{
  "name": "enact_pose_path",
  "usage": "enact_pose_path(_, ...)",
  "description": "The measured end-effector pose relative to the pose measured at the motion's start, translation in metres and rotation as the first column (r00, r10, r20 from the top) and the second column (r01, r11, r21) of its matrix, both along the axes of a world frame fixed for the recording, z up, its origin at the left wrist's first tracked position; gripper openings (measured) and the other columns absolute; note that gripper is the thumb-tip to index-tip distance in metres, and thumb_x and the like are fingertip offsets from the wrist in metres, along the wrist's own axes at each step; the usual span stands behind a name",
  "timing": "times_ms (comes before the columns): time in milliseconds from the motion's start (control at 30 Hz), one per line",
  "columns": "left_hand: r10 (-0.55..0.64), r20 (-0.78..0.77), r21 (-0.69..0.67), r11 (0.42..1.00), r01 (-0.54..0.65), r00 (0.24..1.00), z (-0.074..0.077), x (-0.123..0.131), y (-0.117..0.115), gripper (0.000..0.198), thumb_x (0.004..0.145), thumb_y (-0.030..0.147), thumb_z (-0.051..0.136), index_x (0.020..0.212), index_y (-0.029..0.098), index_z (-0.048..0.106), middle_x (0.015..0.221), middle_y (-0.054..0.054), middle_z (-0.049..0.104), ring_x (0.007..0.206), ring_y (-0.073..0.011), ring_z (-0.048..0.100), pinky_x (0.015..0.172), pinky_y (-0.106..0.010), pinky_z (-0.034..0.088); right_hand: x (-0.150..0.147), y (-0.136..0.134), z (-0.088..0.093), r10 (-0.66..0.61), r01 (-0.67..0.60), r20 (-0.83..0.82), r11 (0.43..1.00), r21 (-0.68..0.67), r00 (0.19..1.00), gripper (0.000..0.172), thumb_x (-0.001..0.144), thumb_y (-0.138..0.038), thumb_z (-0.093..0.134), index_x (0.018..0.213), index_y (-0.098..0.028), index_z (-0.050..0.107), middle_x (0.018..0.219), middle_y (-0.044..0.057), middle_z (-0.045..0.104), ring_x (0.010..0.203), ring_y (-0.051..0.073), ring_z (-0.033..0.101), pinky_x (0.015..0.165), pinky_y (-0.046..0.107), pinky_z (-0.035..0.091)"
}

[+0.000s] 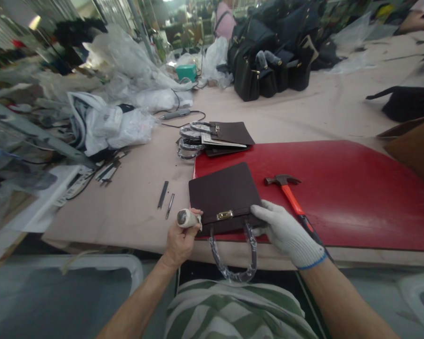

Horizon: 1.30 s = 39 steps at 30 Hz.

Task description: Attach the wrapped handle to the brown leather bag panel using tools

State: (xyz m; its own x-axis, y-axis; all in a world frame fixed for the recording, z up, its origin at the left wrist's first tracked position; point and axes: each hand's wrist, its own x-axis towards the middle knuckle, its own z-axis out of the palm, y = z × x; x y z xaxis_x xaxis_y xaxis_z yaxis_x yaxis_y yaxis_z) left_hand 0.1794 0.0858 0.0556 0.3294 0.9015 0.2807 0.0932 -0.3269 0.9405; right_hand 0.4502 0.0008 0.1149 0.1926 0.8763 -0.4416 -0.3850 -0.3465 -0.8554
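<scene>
A dark brown leather handbag panel (226,188) with a gold clasp (224,215) lies at the table's front edge. Its handle (233,273), wrapped in clear plastic, hangs over that edge towards me. My left hand (181,240) is bare and closed on the panel's left corner; a white wrapping with a dark end (187,218) covers or sits at one of its fingers. On the right, my right hand (284,230), in a white knit glove, grips the panel's edge with the thumb on top. Beyond it a claw hammer (292,200) with an orange and black handle rests on a red sheet (342,193).
Similar brown panels with wrapped handles (229,134) are stacked ahead. Two small metal tools (170,206) lie left of my hand. Black bags (268,61) stand further back, and plastic-wrapped items (113,122) crowd the left. A brown piece (417,146) is at right.
</scene>
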Motion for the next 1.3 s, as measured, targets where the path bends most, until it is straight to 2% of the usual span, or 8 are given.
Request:
enact_pose_path(133, 0.102, 0.318, -0.343, 0.939, 0.014, 0.943, 0.018, 0.006, 0.006, 0.032, 0.09, 0.047, 0.077, 0.1, 0.018, 0.071, 0.106, -0.009, 0.077, 0.096, -0.025, 0.078, 0.084, -0.037, 0.063, -0.015, -0.006, -0.006, -0.036, 0.039, -0.072, 0.999, 0.031, 0.997, 0.037, 0.069, -0.04, 0.086, 0.097, -0.021, 0.071, 0.084, 0.006, 0.072, 0.064, 0.02, 0.064, 0.054, 0.031, 0.056)
enact_pose_path(233, 0.191, 0.506, -0.46, 0.885, 0.075, 0.841, 0.037, 0.022, 0.009, 0.036, 0.082, 0.047, 0.086, 0.096, 0.018, 0.071, 0.104, -0.006, 0.077, 0.094, -0.0237, 0.078, 0.083, -0.035, 0.063, -0.025, -0.011, -0.007, -0.022, 0.027, -0.089, 0.998, 0.064, 0.996, 0.04, 0.065, -0.034, 0.089, 0.096, -0.018, 0.07, 0.081, 0.005, 0.07, 0.063, 0.017, 0.06, 0.053, 0.028, 0.051)
enact_pose_path(400, -0.048, 0.469, -0.421, 0.866, 0.271, 0.882, 0.056, 0.058, 0.005, 0.036, 0.083, 0.045, 0.086, 0.1, 0.015, 0.076, 0.101, -0.009, 0.079, 0.089, -0.018, 0.073, 0.081, -0.027, 0.057, -0.047, -0.01, -0.009, 0.036, -0.028, -0.155, 0.998, 0.056, 0.987, 0.04, 0.066, -0.034, 0.087, 0.096, -0.014, 0.071, 0.08, 0.006, 0.069, 0.061, 0.015, 0.056, 0.053, 0.027, 0.047)
enact_pose_path(533, -0.152, 0.376, -0.404, 0.861, 0.31, 0.914, 0.051, 0.072, 0.008, 0.04, 0.083, 0.047, 0.084, 0.102, 0.013, 0.078, 0.099, -0.009, 0.078, 0.085, -0.0166, 0.069, 0.078, -0.026, 0.055, -0.061, -0.009, -0.013, 0.022, -0.011, -0.163, 0.998, 0.068, 0.986, 0.036, 0.065, -0.034, 0.088, 0.09, -0.014, 0.072, 0.074, 0.005, 0.067, 0.057, 0.015, 0.053, 0.051, 0.027, 0.045)
enact_pose_path(767, -0.103, 0.527, -0.488, 0.776, 0.4, 0.844, 0.048, 0.063, 0.015, 0.043, 0.078, 0.054, 0.087, 0.094, 0.016, 0.077, 0.095, -0.008, 0.079, 0.089, -0.0197, 0.074, 0.087, -0.031, 0.056, -0.069, -0.011, -0.023, 0.063, -0.03, -0.183, 0.984, 0.178, 0.981, 0.031, 0.065, -0.036, 0.089, 0.084, -0.017, 0.074, 0.073, 0.004, 0.068, 0.058, 0.016, 0.053, 0.057, 0.03, 0.045)
enact_pose_path(967, -0.151, 0.481, -0.436, 0.813, 0.385, 0.864, 0.054, 0.046, 0.013, 0.039, 0.082, 0.051, 0.086, 0.095, 0.015, 0.078, 0.096, -0.009, 0.08, 0.087, -0.0192, 0.074, 0.082, -0.029, 0.056, -0.076, -0.004, -0.028, 0.064, -0.024, -0.207, 0.981, 0.19, 0.976, 0.033, 0.066, -0.037, 0.089, 0.089, -0.018, 0.076, 0.08, 0.004, 0.07, 0.064, 0.018, 0.055, 0.065, 0.033, 0.048)
enact_pose_path(1200, -0.126, 0.485, -0.432, 0.826, 0.363, 0.865, 0.044, 0.04, 0.014, 0.04, 0.082, 0.051, 0.084, 0.096, 0.015, 0.077, 0.096, -0.01, 0.079, 0.086, -0.0217, 0.073, 0.084, -0.034, 0.058, -0.078, 0.001, -0.028, 0.082, -0.052, -0.212, 0.988, 0.143, 0.974, 0.026, 0.07, -0.034, 0.086, 0.089, -0.018, 0.075, 0.075, 0.002, 0.068, 0.058, 0.016, 0.054, 0.064, 0.032, 0.049)
enact_pose_path(1300, -0.18, 0.457, -0.408, 0.828, 0.385, 0.871, 0.04, 0.04, 0.015, 0.037, 0.086, 0.049, 0.082, 0.1, 0.015, 0.078, 0.099, -0.01, 0.079, 0.084, -0.0202, 0.072, 0.085, -0.034, 0.057, -0.077, 0.004, -0.025, 0.07, -0.042, -0.217, 0.99, 0.134, 0.974, 0.031, 0.068, -0.035, 0.087, 0.091, -0.018, 0.077, 0.081, 0.004, 0.071, 0.064, 0.018, 0.057, 0.069, 0.033, 0.051)
